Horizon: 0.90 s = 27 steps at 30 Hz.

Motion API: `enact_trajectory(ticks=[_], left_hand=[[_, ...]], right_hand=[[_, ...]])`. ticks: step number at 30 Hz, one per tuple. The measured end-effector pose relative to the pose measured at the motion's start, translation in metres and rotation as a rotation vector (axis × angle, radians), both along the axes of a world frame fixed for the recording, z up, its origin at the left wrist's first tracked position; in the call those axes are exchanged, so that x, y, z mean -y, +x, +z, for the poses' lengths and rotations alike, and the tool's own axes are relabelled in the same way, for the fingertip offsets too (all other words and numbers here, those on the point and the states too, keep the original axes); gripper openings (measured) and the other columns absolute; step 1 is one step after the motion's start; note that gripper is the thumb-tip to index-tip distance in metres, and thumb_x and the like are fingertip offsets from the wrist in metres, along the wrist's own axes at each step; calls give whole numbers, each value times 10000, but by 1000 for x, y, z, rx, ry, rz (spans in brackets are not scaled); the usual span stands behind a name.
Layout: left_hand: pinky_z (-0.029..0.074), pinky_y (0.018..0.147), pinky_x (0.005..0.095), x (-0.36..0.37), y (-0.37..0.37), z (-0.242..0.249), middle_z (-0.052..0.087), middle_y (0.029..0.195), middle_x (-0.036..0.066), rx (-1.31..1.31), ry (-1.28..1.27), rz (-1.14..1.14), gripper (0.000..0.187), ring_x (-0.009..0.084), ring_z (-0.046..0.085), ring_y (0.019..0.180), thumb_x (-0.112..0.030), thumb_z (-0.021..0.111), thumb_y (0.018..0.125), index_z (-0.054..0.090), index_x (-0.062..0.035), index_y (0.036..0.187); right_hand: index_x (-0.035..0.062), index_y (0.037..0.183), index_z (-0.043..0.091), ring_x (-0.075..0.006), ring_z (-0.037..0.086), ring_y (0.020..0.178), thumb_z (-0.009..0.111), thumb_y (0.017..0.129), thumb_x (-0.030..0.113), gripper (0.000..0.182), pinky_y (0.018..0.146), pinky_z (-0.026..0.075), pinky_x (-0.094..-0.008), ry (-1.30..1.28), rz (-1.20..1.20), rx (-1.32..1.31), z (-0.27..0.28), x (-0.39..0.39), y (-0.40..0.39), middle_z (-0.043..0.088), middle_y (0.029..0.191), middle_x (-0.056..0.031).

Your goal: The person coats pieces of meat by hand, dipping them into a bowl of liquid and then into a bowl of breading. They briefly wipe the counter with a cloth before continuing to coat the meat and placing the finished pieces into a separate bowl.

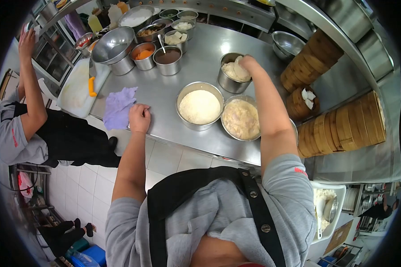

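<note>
Two bare hands work at the stainless steel table (196, 58). The right hand (246, 62) reaches into a small round steel pot of pale dough (231, 72), its grip pinching a thin white dough wrapper (239, 67) at the pot's rim. Just nearer the body than that grip sit a wide steel bowl of white flour (199, 107) and a steel bowl of creamy filling (241, 119), touching. The left hand (139, 117) rests clenched on the table edge, beside a crumpled lilac cloth (118, 108). A co-worker's raised hand (26, 42) shows far left.

Steel pot (229, 75) of pale dough stands upright on the counter; purple cloth (118, 107) lies crumpled.
</note>
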<state>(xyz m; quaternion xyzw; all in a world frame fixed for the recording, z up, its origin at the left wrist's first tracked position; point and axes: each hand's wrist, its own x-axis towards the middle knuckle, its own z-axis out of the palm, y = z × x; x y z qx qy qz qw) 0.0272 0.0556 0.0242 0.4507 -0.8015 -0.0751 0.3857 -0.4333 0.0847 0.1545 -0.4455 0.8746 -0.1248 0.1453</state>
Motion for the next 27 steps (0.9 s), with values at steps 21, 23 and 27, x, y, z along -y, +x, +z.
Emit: enact_trajectory(ticks=[21,23,27], left_hand=[[440,763,411,-2,-2,1,603,843,96,3,-33,11,85,323,541,838,-43,590,740,646,-80,793],[440,755,414,1,0,-1,603,831,96,11,-41,-3,83,323,542,827,-45,591,738,645,-79,791],[440,735,418,5,1,-4,598,804,99,-7,-87,-51,77,318,544,802,-45,590,728,636,-83,776]], right_hand=[[52,1014,662,-339,625,944,539,830,140,239,802,498,-399,-337,199,-32,38,-97,41,662,993,-172],[48,987,662,-347,623,925,547,824,133,217,798,493,-402,-221,211,60,26,-130,55,664,966,-167],[39,978,637,-360,605,926,565,779,111,224,797,481,-415,44,231,-64,-24,-177,66,648,991,-174]])
